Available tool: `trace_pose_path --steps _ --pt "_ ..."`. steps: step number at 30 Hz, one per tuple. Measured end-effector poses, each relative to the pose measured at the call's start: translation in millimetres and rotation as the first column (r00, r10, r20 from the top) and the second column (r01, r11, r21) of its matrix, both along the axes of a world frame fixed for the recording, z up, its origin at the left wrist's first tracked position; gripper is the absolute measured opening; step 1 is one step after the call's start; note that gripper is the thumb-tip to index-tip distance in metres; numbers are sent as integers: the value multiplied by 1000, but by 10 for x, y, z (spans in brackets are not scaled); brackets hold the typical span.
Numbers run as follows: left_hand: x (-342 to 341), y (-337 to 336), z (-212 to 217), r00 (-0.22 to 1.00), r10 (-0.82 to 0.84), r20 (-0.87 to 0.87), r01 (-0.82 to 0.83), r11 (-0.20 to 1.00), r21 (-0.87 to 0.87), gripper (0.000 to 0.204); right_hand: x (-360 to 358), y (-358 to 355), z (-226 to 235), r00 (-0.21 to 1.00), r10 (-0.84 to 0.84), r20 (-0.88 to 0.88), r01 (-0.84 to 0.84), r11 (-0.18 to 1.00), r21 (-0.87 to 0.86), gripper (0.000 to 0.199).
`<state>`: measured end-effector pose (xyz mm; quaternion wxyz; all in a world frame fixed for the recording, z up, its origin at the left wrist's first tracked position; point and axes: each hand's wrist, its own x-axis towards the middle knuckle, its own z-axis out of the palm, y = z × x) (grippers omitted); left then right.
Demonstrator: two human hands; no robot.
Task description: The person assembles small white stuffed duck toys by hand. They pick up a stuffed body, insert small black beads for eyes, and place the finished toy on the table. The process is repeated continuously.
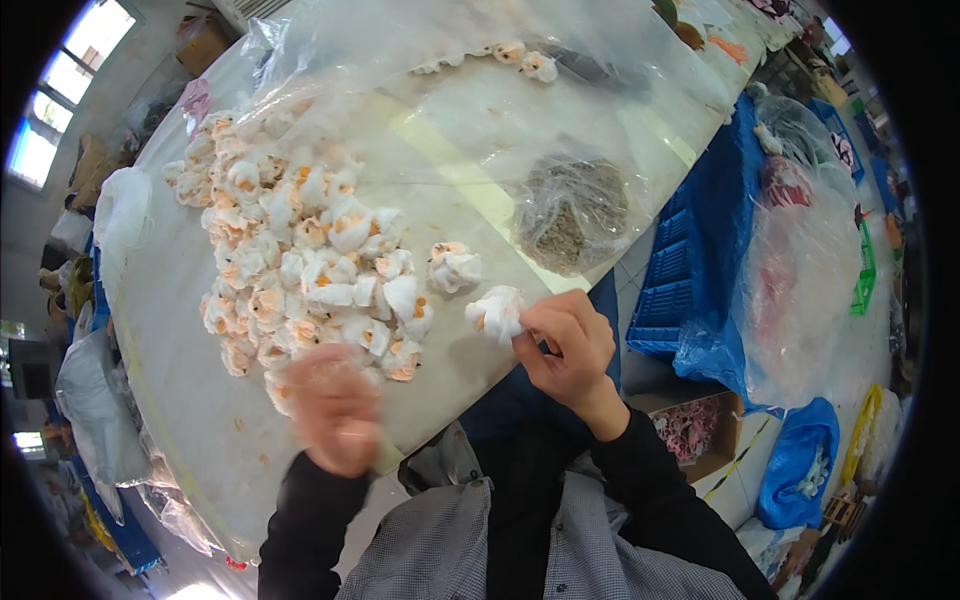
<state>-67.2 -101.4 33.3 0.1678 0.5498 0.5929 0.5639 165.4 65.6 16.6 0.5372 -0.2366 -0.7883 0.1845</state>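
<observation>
A heap of small fluffy white-and-peach pieces [300, 260], with orange spots, covers the left of the table [440, 370]. My right hand [570, 345] pinches one such fluffy white piece [496, 313] between thumb and fingers, just over the table's near edge. My left hand [335, 405] is smeared by motion at the near side of the heap, and its fingers do not show clearly. Another white-and-peach piece [454, 266] lies by itself between the heap and my right hand.
Clear plastic sheeting [450, 130] lies over the table's far part. A plastic bag of grey-brown material [572, 210] rests near the right edge. Blue crates [665, 270], a large clear bag [805, 290] and a cardboard box of pink pieces [695, 430] stand to the right.
</observation>
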Motion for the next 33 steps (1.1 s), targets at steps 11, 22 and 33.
trace_pose_path --steps 11,22,33 --pt "1067 1195 -61 917 -360 -173 377 923 77 42 641 -256 105 986 -95 135 114 983 -142 27" --pt "981 1193 -350 936 -340 -92 347 934 83 29 537 -301 4 990 -61 130 85 978 -189 25" --pt "1025 1128 -431 935 -293 199 321 939 -121 22 427 -353 -87 986 -36 162 66 980 -189 29"
